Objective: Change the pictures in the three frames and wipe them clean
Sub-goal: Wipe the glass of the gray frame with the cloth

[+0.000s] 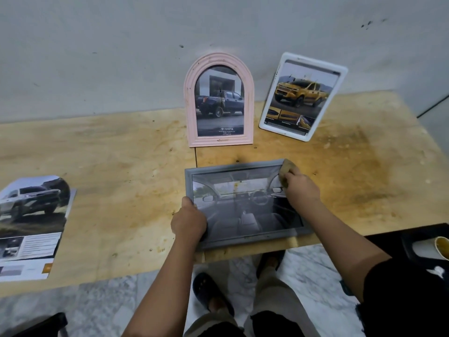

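A grey rectangular frame (243, 237) with a car-interior picture lies flat near the table's front edge. My left hand (189, 221) grips its lower left corner. My right hand (301, 188) presses a small tan cloth (286, 167) onto the frame's upper right corner. Behind it, a pink arched frame (192, 113) with a blue pickup picture stands against the wall. To its right a white rectangular frame (340, 81) with a yellow pickup picture leans on the wall.
Loose car brochure pages (31, 222) lie at the left end of the stained wooden table (116, 171). A black tray (413, 242) with a paper cup (442, 246) sits at the right front. My legs and sandals show below the table edge.
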A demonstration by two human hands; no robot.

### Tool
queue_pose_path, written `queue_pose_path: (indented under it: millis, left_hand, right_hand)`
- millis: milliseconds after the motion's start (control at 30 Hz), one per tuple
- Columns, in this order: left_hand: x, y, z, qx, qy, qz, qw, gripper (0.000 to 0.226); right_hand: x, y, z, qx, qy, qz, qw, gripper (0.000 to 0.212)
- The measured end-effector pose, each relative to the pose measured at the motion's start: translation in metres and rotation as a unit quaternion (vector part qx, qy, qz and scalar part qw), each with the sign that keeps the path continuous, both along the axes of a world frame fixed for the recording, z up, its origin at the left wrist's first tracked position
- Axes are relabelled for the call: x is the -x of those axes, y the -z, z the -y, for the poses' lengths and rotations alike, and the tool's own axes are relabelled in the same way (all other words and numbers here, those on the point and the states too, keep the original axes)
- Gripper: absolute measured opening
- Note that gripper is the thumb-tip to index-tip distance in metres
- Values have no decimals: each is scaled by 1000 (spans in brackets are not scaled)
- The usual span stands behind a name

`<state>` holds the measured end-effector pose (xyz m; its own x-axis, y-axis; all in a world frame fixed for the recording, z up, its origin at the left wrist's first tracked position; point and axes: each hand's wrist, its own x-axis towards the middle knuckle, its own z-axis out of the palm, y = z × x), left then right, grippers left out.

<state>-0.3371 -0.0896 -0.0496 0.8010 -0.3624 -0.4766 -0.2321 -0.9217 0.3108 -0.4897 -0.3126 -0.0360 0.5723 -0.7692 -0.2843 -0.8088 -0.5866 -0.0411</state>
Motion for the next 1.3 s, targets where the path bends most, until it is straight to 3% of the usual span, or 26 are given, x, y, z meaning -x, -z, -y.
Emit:
queue_pose_path:
  millis: [133,333,500,700,867,1300]
  left_hand:
    - [1,-4,-2,16,-12,-1,1000,21]
    - [0,-5,-4,28,-12,-12,999,26]
    - [-1,-3,-5,31,6,-15,999,25]
    - [2,1,-12,23,24,16,999,30]
    - [14,-4,-16,74,7,-13,997,27]
    - [7,-1,-9,64,-5,-99,993,27]
  right_hand:
    - [22,5,-19,-22,28,57,998,33]
    - [58,7,-60,31,82,138,987,28]
    - [62,7,-60,7,112,162,980,32]
    - [56,14,-34,-36,104,199,974,38]
    - [53,20,-18,-35,70,240,968,42]
    - [64,19,-68,29,161,194,967,39]
